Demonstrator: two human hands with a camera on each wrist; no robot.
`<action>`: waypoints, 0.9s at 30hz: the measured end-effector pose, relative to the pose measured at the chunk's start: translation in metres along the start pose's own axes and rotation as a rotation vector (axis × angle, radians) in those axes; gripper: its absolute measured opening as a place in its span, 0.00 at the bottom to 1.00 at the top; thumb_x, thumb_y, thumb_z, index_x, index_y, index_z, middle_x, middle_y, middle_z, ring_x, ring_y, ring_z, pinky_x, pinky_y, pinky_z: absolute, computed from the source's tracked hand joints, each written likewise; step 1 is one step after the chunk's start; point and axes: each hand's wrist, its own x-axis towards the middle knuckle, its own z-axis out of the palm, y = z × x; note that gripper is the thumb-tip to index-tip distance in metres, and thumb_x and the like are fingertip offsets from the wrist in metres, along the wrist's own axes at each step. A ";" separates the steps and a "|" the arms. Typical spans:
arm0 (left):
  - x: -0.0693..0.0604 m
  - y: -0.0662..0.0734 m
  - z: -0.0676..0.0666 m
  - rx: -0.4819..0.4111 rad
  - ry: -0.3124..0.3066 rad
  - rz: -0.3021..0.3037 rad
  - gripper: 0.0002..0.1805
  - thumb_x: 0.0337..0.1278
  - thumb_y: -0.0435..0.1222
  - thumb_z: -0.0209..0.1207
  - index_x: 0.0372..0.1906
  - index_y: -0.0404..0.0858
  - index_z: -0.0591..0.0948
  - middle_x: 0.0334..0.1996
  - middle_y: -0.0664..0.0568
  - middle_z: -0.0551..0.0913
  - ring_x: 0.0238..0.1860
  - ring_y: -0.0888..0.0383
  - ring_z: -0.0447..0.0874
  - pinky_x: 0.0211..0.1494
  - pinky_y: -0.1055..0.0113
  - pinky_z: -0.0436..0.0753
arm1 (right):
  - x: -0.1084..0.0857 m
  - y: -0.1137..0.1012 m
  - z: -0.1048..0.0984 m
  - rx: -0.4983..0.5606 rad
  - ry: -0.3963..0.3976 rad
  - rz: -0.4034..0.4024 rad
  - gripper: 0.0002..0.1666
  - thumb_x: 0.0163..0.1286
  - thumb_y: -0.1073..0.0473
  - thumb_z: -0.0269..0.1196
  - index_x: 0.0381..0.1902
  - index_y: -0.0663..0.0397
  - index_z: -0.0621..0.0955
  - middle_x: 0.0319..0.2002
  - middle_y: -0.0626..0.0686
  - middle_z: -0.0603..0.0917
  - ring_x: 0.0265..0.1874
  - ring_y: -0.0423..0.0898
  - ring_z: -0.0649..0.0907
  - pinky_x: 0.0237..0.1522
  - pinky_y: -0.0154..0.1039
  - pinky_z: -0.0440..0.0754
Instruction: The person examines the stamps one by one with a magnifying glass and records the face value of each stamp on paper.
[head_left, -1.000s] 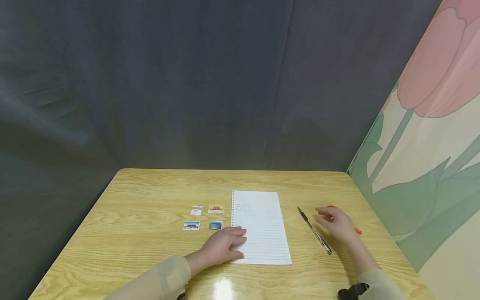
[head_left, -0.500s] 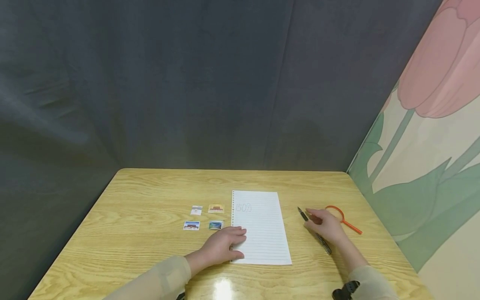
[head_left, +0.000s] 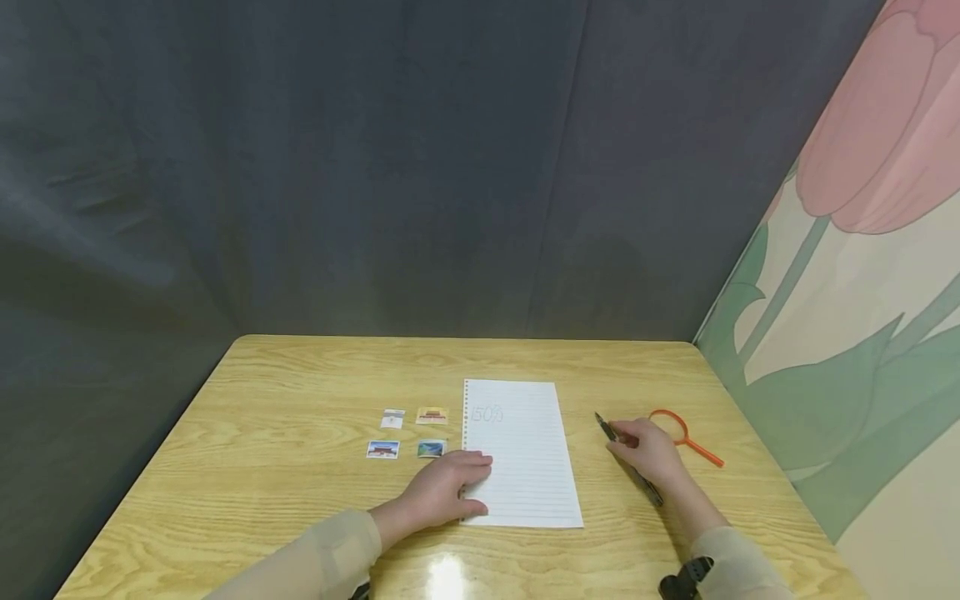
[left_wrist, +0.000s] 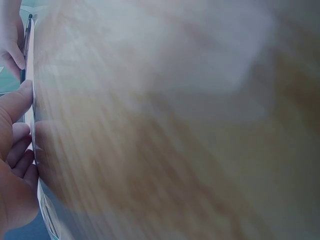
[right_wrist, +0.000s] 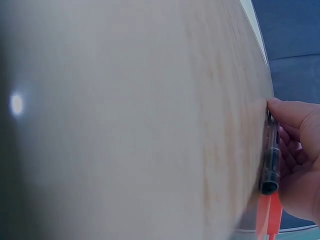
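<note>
A lined sheet of paper (head_left: 521, 454) with faint writing near its top left lies on the table. My left hand (head_left: 442, 492) rests on the sheet's lower left edge, fingers extended. My right hand (head_left: 651, 452) pinches a black pen (head_left: 604, 427) near its upper part; the pen still lies slanted along the table. In the right wrist view the thumb of my right hand (right_wrist: 300, 135) touches the pen (right_wrist: 271, 160). Left of the sheet are several small stamps, among them a yellow one (head_left: 432, 416) and a blue-green one (head_left: 431, 449) beside my left fingers.
An orange-red magnifying glass (head_left: 703, 452) lies just right of my right hand. The wooden table (head_left: 285, 417) meets a dark curtain (head_left: 390, 183) at the back, and a wall with a tulip picture (head_left: 862, 333) stands on the right.
My right hand has moved left from over the magnifying glass to the pen and taken hold of it, uncovering the glass. My left hand has stayed on the paper.
</note>
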 end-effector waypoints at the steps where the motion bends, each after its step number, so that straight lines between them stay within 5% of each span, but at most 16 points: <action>1: 0.000 0.000 0.000 0.000 0.000 0.000 0.32 0.55 0.45 0.70 0.63 0.35 0.79 0.65 0.49 0.75 0.68 0.51 0.70 0.73 0.59 0.65 | 0.000 0.000 0.001 -0.004 0.004 0.002 0.18 0.60 0.64 0.71 0.48 0.66 0.85 0.31 0.49 0.81 0.31 0.45 0.76 0.33 0.40 0.77; 20: 0.000 -0.001 -0.001 0.011 -0.010 -0.001 0.32 0.55 0.46 0.70 0.63 0.36 0.79 0.65 0.49 0.75 0.68 0.51 0.70 0.72 0.59 0.66 | -0.001 -0.017 0.006 0.070 0.011 0.060 0.07 0.62 0.63 0.70 0.38 0.55 0.89 0.38 0.53 0.86 0.36 0.47 0.82 0.38 0.43 0.81; 27: 0.000 -0.001 0.000 0.004 -0.010 0.001 0.32 0.55 0.46 0.70 0.63 0.36 0.79 0.65 0.50 0.75 0.68 0.51 0.70 0.72 0.60 0.66 | 0.005 -0.025 -0.001 0.340 -0.042 0.061 0.19 0.66 0.67 0.66 0.55 0.59 0.82 0.39 0.57 0.85 0.34 0.45 0.82 0.31 0.36 0.83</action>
